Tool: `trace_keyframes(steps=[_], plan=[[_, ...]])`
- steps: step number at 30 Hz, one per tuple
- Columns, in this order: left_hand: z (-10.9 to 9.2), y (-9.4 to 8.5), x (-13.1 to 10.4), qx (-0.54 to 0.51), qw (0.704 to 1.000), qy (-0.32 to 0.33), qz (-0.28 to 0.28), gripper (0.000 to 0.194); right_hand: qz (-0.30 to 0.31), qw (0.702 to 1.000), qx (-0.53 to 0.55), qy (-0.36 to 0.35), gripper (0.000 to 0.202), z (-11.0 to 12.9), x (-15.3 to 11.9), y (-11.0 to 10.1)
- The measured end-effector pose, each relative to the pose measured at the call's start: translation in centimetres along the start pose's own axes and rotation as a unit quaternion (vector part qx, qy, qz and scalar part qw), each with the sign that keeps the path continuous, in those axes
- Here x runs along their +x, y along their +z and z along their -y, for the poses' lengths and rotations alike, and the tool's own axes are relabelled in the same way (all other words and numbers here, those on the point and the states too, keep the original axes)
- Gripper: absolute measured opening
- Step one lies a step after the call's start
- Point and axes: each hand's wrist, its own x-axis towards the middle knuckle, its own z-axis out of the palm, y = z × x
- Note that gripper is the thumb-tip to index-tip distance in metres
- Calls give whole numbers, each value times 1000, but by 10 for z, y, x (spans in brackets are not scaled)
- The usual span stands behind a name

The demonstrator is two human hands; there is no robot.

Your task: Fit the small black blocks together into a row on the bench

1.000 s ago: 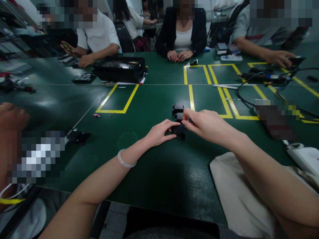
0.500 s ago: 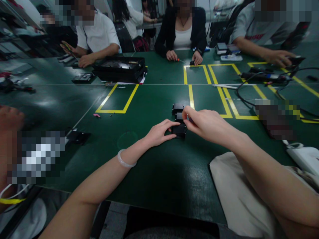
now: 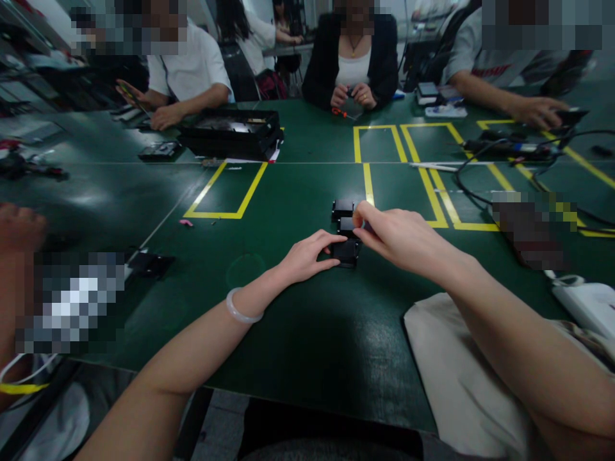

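Observation:
Three small black box-like parts with shiny edges sit in a row on the green table. My left hand (image 3: 307,257) has its thumb and fingers on either side of the nearest black part (image 3: 344,252), holding it against the tabletop. Just beyond lie the middle black part (image 3: 344,226) and the far black part (image 3: 343,208). My right hand (image 3: 401,240) is closed in a pinch at the right end of the middle and nearest parts. Something small and bluish shows between its fingers, too hidden to name.
A cream cloth bag (image 3: 442,358) lies under my right forearm. Yellow tape (image 3: 369,186) marks rectangles on the table (image 3: 288,346). Stacked black trays (image 3: 230,131) stand at the far left. Co-workers sit opposite; one holds a small thing above an orange-handled tool (image 3: 339,112).
My right hand's fingers have turned slightly around the pinched thing; my left hand stays put. The co-worker opposite has raised both hands from the tabletop and brought them together.

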Motion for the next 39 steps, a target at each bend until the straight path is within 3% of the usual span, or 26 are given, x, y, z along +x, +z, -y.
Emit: trace_keyframes(steps=[20, 39], plan=[[-1, 0, 0, 0, 1000, 5, -3, 45, -1, 1000, -26, -1, 25, -1, 2, 2], [0, 0, 0, -5, 1000, 5, -2, 46, 4, 1000, 24, -3, 19, 1, 0, 1]])
